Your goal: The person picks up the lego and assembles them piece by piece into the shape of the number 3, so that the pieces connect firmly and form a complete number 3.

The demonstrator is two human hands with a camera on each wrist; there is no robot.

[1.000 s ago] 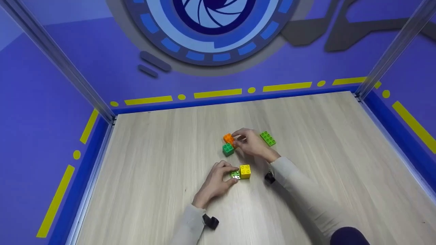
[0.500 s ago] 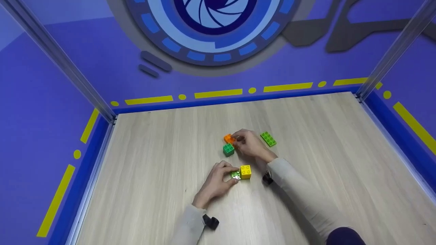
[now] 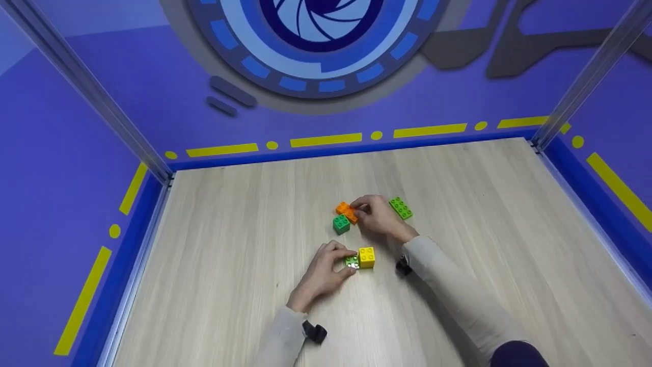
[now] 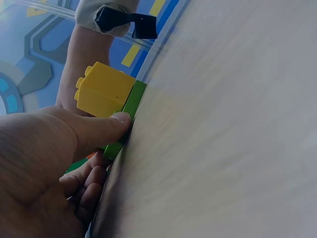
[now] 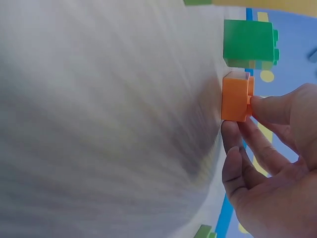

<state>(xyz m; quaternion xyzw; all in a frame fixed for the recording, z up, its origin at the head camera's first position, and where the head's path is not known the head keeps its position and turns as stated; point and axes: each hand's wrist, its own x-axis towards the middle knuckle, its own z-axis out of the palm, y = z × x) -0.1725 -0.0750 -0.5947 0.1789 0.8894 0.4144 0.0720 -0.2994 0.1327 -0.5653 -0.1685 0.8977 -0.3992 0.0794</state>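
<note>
My left hand (image 3: pixel 324 268) pinches a flat light-green building brick (image 3: pixel 352 261) between thumb and fingers, low against the table. On the right end of that brick stands a yellow brick (image 3: pixel 367 257); the left wrist view shows the yellow brick (image 4: pixel 105 90) seated on the green one (image 4: pixel 132 101). My right hand (image 3: pixel 378 216) holds an orange brick (image 3: pixel 348 212) on the table, farther back. In the right wrist view the thumb is at the studs of the orange brick (image 5: pixel 235 98) and fingers touch its side. A dark-green brick (image 3: pixel 341 224) stands close beside the orange one.
A light-green eight-stud brick (image 3: pixel 401 208) lies just right of my right hand. The wooden table (image 3: pixel 229 244) is bounded by a blue-purple back wall (image 3: pixel 326 120) and side walls with metal corner posts.
The right fingers have shifted slightly right on the orange brick, and more of its top shows now. The left hand stays still on the light-green brick.
</note>
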